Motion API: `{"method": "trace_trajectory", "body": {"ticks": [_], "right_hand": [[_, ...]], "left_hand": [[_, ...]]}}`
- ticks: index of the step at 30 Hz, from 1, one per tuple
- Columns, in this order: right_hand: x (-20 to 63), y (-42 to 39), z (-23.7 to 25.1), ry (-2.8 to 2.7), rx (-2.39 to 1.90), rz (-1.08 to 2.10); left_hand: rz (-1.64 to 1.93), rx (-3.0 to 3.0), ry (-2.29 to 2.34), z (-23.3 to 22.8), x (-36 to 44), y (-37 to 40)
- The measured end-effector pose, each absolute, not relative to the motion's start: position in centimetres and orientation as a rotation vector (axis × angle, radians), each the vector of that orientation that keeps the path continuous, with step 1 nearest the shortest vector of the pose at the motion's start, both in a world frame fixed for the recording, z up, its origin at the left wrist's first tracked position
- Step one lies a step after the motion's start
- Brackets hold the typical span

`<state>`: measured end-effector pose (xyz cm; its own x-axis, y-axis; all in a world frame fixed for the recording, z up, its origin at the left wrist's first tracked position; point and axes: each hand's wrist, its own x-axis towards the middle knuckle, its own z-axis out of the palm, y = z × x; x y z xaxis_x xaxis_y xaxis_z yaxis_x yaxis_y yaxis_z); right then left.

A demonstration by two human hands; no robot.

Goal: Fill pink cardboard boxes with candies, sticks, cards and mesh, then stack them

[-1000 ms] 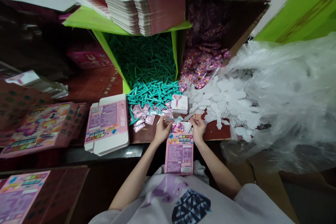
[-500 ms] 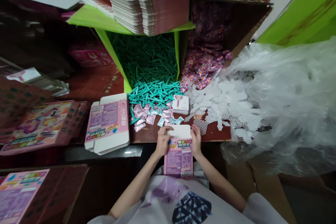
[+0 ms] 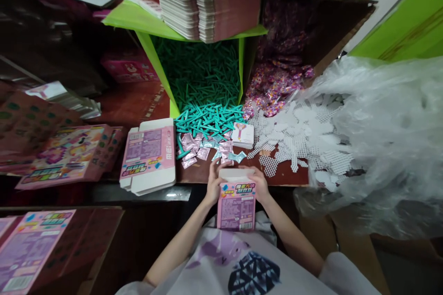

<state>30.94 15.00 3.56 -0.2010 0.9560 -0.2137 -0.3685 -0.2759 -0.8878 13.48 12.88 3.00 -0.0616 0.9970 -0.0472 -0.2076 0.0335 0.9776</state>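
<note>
Fingers of left hand [image 3: 213, 186] and right hand [image 3: 259, 184] grip a flat-sided pink cardboard box [image 3: 236, 205]

A dark reddish wooden table [image 3: 138, 101] fills the dim room. Bright green panels [image 3: 408, 23] (walls or doors, unclear) stand behind, right.

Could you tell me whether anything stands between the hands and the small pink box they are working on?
Nothing visible does. The left hand and the right hand already grip the pink box at its two upper corners, with its white top flap folded over. The loose sachets lie on the table beyond it.
</note>
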Motion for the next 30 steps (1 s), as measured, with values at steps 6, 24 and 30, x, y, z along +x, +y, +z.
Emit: {"method": "trace_trajectory", "body": {"ticks": [6, 24, 30], "right_hand": [[31.0, 14.7, 2.9, -1.054, -1.103, 1.424], [29.9, 14.0, 4.0, -0.983, -1.065, 1.492], [27.3, 15.5, 4.2, -0.844, -0.904, 1.567]], "left_hand": [[1.334, 1.080, 1.111, 3.2, 13.9, 12.4], [1.021, 1.563, 1.336, 11.0, 7.9, 7.8], [1.548, 1.896, 1.993, 21.4, -3.4, 3.3]]}}
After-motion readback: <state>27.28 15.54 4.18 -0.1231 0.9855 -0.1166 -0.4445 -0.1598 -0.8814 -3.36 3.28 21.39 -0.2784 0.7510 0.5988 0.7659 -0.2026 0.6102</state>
